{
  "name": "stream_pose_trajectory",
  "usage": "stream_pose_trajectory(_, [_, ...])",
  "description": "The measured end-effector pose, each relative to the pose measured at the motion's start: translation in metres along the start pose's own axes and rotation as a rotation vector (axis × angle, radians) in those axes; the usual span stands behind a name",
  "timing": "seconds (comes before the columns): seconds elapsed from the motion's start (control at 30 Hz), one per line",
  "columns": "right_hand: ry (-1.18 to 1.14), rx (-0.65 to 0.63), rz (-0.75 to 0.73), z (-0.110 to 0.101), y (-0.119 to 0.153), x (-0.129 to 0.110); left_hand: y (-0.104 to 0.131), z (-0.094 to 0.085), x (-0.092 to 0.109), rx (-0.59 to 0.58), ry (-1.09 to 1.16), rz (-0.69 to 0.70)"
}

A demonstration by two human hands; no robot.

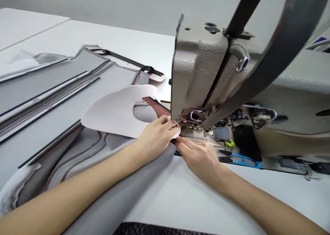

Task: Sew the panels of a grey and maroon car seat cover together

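Note:
Grey fabric [152, 176] with dark strips and seams lies across the left side and runs up to the sewing machine [190, 66]. My left hand [157, 135] is closed on the fabric's edge just left of the needle area, its fingers bent. Close beside it, my right hand [198, 156] pinches the same edge in front of the machine's foot. A pale pink foam-like piece [110, 113] with a cut-out rests on the fabric, its right end reaching under my left fingers. The needle tip is hidden.
Blue thread snips [246, 160] lie on the machine bed right of my right hand, near a yellow-green item [230, 143]. A dark curved bar [273, 59] crosses in front of the machine. The white table [123, 34] extends behind the fabric.

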State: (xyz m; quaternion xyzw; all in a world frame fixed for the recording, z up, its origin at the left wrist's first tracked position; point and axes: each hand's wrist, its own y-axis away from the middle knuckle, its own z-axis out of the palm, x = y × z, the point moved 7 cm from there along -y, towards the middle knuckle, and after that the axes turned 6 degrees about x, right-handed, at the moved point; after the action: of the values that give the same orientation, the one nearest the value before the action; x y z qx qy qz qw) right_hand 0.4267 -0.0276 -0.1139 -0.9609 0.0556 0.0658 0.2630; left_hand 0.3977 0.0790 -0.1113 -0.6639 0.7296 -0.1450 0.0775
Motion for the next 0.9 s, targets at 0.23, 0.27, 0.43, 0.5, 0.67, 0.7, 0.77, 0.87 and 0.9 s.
stream_pose_trajectory(0.23, [-0.022, 0.012, -0.003, -0.0026, 0.0076, -0.0033, 0.0062, -0.0102, 0.0130, 0.076, 0.016, -0.010])
stream_pose_trajectory(0.27, [-0.025, 0.000, -0.005, -0.0026, 0.0064, -0.0034, 0.0058, -0.0098, 0.0128, 0.054, 0.024, -0.009])
stream_pose_trajectory(0.43, [-0.023, -0.027, -0.013, -0.0031, 0.0029, -0.0035, 0.0032, -0.0075, 0.0116, -0.064, 0.060, -0.020])
stream_pose_trajectory(0.5, [-0.015, -0.044, -0.014, -0.0019, 0.0029, -0.0037, 0.0024, -0.0066, 0.0113, -0.091, 0.062, -0.022])
stream_pose_trajectory(0.67, [0.023, -0.065, 0.007, -0.0006, 0.0019, -0.0029, 0.0005, -0.0046, 0.0102, -0.119, 0.035, -0.006])
stream_pose_trajectory(0.7, [0.028, -0.055, 0.006, -0.0015, 0.0015, -0.0031, 0.0003, -0.0049, 0.0099, -0.117, 0.028, -0.004])
stream_pose_trajectory(0.77, [0.032, -0.032, 0.000, -0.0034, 0.0011, -0.0039, 0.0005, -0.0053, 0.0105, -0.119, 0.026, 0.005])
stream_pose_trajectory(0.87, [0.026, -0.031, -0.006, -0.0038, 0.0026, -0.0053, 0.0023, -0.0061, 0.0122, -0.120, 0.034, 0.013])
stream_pose_trajectory(0.9, [0.019, -0.039, -0.004, -0.0034, 0.0036, -0.0056, 0.0027, -0.0069, 0.0128, -0.115, 0.034, 0.013])
